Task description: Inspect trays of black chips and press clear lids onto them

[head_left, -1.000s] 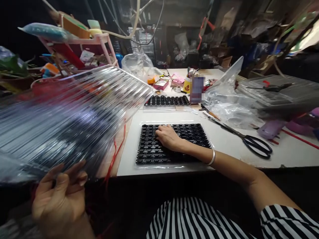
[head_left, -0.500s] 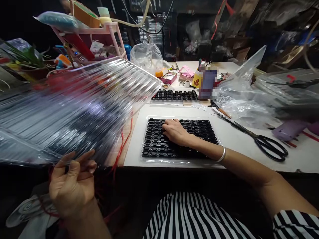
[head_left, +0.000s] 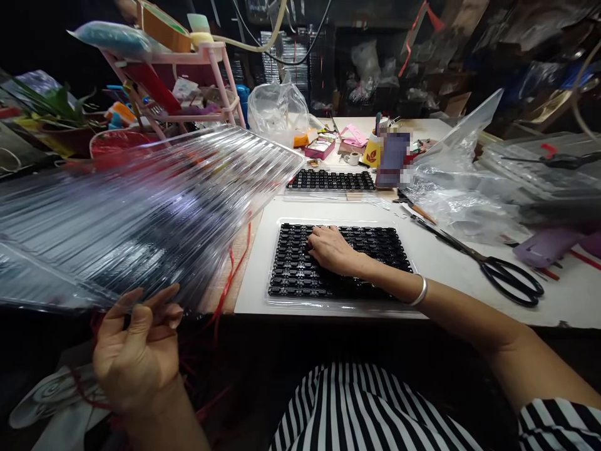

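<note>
At the lower left, my left hand (head_left: 138, 351) has its fingers and thumb at the near edge of a large clear ribbed plastic tray (head_left: 188, 188). This tray is tilted and partly blurred. On the white table, my right hand (head_left: 332, 250) rests, fingers curled, over rows of small black plastic parts (head_left: 300, 275) lying in a second clear tray (head_left: 328, 305). Whatever its fingertips pinch is hidden. A white bangle circles the right wrist.
Farther back lies another clear tray of black parts (head_left: 331, 180). Large black-handled scissors (head_left: 498, 269) lie to the right, near crumpled clear plastic bags (head_left: 464, 188). A pink rack (head_left: 220, 81) stands at the back left. Red string (head_left: 230, 282) hangs over the table's left edge.
The far edge of the ribbed tray has dropped slightly. My left hand stays at its near edge. My right hand has kept its place on the black parts.
</note>
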`<move>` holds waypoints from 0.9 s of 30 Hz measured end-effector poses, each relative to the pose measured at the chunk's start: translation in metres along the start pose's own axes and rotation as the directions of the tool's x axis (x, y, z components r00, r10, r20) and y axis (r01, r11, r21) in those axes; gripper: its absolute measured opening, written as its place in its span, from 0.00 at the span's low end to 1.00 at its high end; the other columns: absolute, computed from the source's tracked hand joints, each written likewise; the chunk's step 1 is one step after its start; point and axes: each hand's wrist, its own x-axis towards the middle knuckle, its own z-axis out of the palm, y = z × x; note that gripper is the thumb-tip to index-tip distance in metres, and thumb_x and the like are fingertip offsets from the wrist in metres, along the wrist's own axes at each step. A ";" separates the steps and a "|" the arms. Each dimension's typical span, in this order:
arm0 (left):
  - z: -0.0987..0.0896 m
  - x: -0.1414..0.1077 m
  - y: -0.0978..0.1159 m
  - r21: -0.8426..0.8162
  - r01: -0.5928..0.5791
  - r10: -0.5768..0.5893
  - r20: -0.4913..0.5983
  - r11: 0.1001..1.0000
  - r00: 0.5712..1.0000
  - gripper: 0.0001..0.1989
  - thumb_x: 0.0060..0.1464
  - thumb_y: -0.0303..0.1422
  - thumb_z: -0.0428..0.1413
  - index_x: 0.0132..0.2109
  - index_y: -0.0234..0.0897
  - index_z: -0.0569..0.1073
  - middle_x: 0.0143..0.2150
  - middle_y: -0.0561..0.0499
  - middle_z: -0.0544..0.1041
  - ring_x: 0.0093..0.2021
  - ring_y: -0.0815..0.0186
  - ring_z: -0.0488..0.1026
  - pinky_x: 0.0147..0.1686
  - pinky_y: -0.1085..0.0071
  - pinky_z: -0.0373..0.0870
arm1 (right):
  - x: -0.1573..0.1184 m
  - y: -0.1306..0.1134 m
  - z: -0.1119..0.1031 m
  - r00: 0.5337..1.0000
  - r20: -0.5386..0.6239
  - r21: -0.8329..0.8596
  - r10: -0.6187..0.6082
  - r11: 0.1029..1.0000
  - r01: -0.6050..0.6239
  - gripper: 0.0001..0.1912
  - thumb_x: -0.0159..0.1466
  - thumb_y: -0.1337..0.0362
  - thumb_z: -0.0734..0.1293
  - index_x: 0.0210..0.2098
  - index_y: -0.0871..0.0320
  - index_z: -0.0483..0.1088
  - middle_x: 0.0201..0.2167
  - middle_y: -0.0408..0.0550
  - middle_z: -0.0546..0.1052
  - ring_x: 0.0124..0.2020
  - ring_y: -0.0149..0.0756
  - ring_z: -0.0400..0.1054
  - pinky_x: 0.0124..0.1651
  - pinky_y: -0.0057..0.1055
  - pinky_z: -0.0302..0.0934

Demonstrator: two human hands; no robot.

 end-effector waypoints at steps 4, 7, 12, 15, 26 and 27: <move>-0.001 0.000 0.000 0.009 0.004 -0.004 -0.005 1.000 1.000 0.11 0.47 0.24 0.55 0.40 0.36 0.72 0.28 0.47 0.80 0.23 0.65 0.72 0.24 0.71 0.62 | -0.001 -0.001 0.000 1.000 -0.007 0.015 0.002 1.000 -0.002 0.05 0.63 0.69 0.62 0.37 0.62 0.69 0.40 0.55 0.72 0.41 0.42 0.63 0.42 0.35 0.49; -0.003 0.000 -0.001 0.004 -0.001 0.001 0.004 1.000 1.000 0.11 0.48 0.24 0.56 0.41 0.35 0.72 0.28 0.47 0.80 0.24 0.65 0.72 0.24 0.71 0.62 | -0.003 -0.001 0.000 1.000 -0.012 0.032 -0.001 0.999 0.002 0.05 0.63 0.70 0.62 0.37 0.62 0.69 0.39 0.55 0.72 0.40 0.41 0.63 0.42 0.35 0.48; -0.004 0.000 -0.001 -0.023 0.001 -0.001 -0.009 1.000 1.000 0.11 0.48 0.22 0.55 0.41 0.35 0.72 0.28 0.47 0.79 0.30 0.62 0.75 0.27 0.71 0.63 | 0.010 0.005 -0.011 0.999 -0.036 0.084 -0.004 0.996 0.007 0.11 0.67 0.66 0.58 0.34 0.61 0.70 0.36 0.50 0.73 0.36 0.37 0.63 0.39 0.33 0.46; -0.003 -0.001 0.002 -0.023 -0.012 0.011 -0.028 1.000 1.000 0.11 0.48 0.23 0.55 0.40 0.36 0.73 0.27 0.47 0.79 0.33 0.61 0.76 0.27 0.71 0.63 | 0.033 0.010 -0.017 0.996 -0.090 0.088 0.006 0.996 0.002 0.14 0.69 0.66 0.54 0.38 0.61 0.71 0.39 0.52 0.72 0.40 0.38 0.63 0.40 0.34 0.46; -0.017 -0.001 0.007 0.020 0.012 -0.011 -0.082 1.000 0.997 0.11 0.44 0.28 0.60 0.38 0.41 0.74 0.28 0.49 0.79 0.32 0.61 0.73 0.28 0.68 0.63 | 0.089 0.002 0.008 0.993 -0.105 0.029 -0.047 0.998 0.050 0.11 0.64 0.71 0.59 0.38 0.63 0.73 0.43 0.59 0.72 0.45 0.46 0.62 0.44 0.39 0.48; -0.017 -0.001 0.007 0.026 0.014 -0.011 -0.082 1.000 0.997 0.11 0.44 0.29 0.61 0.38 0.41 0.74 0.28 0.49 0.79 0.32 0.61 0.73 0.28 0.67 0.63 | 0.090 0.000 0.009 0.993 -0.111 0.029 -0.048 0.998 0.051 0.12 0.64 0.71 0.58 0.39 0.63 0.73 0.43 0.60 0.72 0.46 0.46 0.62 0.44 0.39 0.48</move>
